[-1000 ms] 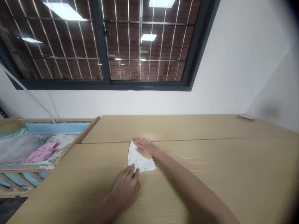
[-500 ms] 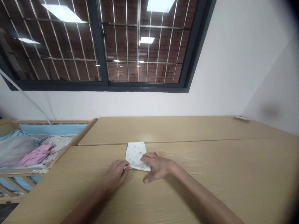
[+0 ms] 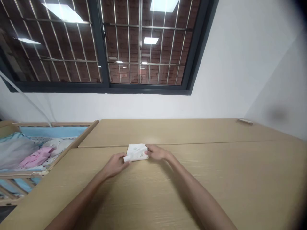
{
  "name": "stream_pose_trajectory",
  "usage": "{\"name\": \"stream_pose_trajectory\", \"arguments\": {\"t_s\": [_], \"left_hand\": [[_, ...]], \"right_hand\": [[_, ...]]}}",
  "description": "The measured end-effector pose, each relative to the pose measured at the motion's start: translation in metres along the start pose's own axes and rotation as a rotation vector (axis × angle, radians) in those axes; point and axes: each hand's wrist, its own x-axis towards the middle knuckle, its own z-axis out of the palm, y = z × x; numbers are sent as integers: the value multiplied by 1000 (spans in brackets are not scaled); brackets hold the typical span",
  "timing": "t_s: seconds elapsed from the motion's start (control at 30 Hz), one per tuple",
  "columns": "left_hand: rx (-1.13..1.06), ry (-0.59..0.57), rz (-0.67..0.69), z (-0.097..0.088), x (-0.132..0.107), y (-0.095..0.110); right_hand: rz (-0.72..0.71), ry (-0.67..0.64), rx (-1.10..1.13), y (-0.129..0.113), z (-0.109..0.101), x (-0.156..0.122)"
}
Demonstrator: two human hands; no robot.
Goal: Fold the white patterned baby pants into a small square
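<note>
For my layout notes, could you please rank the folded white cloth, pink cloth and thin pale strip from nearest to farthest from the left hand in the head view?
1. Folded white cloth: touching the left hand.
2. Pink cloth: inside the crib, left.
3. Thin pale strip: far right, near the wall.

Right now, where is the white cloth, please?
In the head view, the cloth is just left of centre on the tabletop, between left hand and right hand.

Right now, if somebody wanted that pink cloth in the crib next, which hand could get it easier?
Probably the left hand: it is nearer the crib and the pink cloth. The right hand is farther, at the far edge of the white cloth both hold.
</note>
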Motion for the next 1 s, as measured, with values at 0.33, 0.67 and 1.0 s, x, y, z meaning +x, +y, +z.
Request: {"name": "stream_pose_trajectory", "arguments": {"t_s": [0.33, 0.67, 1.0], "left_hand": [[161, 279, -198, 24, 53, -22], [443, 288, 42, 56, 51, -11], [600, 127, 133, 64, 45, -48]], "right_hand": [[234, 271, -110, 29, 18, 25], [-66, 364, -382, 2, 47, 33], [2, 53, -409, 18, 51, 26]]}}
